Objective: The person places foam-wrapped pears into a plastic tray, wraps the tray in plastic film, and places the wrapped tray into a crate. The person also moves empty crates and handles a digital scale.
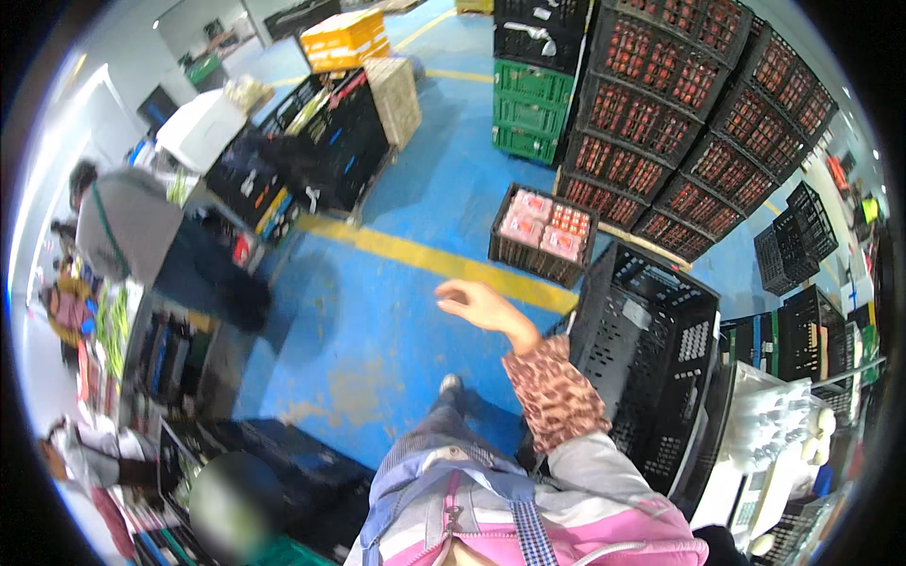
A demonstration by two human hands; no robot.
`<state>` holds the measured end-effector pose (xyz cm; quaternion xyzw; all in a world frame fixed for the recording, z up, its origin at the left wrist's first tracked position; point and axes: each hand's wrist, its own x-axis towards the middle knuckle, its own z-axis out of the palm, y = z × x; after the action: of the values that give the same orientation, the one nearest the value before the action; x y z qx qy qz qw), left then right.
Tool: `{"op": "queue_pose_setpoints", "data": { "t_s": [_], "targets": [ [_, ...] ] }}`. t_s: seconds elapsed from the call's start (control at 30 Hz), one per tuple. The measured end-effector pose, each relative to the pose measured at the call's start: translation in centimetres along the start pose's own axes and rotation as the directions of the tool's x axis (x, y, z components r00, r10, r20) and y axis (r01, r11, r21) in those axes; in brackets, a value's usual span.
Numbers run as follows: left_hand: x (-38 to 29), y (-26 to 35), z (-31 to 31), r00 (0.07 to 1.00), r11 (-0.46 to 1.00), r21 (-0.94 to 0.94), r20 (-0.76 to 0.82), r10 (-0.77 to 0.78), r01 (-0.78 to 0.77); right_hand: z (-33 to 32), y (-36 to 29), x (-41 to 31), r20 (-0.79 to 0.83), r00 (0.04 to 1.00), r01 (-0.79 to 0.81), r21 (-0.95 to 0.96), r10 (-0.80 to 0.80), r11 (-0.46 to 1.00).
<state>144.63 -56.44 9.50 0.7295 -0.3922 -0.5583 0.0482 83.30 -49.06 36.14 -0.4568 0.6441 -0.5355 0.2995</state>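
My right hand (476,304) reaches out in front of me over the blue floor, palm down, with a leopard-print cuff at the wrist. Its fingers are loosely curved and the thumb stands off from them; nothing is held. Past the hand, on the floor, stands a black crate (534,263) with clear packs of red fruit (525,226) inside. Beside my right forearm is a large black plastic crate (616,354), with a small pale label or scrap (637,313) in it. My left hand is out of view.
Tall stacks of black crates (640,113) filled with red fruit rise ahead on the right, next to green crates (532,110). A yellow line (417,260) crosses the floor. A person in grey (131,219) bends at the left. Egg trays (768,417) lie at the right.
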Motion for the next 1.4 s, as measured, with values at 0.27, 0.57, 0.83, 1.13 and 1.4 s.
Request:
{"op": "queue_pose_setpoints", "data": {
  "t_s": [0.27,0.57,0.83,1.13,1.4],
  "targets": [
    [8.9,33.9,14.6,0.933,0.946,0.074,0.204,0.296,-0.316,-20.2,10.8,-6.3,-0.832,0.503,-0.863,-0.468,0.233,0.19],
    [0.9,52.4,40.0,0.742,0.572,0.547,0.648,0.173,-0.611,-22.2,18.0,-8.6,-0.9,-0.015,-0.816,0.263,0.435,0.516],
    [2.5,57.5,59.0,0.613,0.268,0.635,0.771,-0.171,-0.724,-20.3,17.1,-10.3,-0.87,-0.05,-0.826,0.312,0.491,0.469],
    [1.0,64.1,80.9,0.465,0.143,0.546,0.802,-0.374,-0.826,-10.8,9.9,-16.3,-0.764,-0.146,-0.873,0.398,0.628,0.281],
    [-3.7,66.6,96.0,0.488,0.015,0.519,0.813,-0.316,-0.855,-5.3,8.7,-19.0,-0.733,-0.246,-0.892,0.427,0.634,0.148]
  ]
}}
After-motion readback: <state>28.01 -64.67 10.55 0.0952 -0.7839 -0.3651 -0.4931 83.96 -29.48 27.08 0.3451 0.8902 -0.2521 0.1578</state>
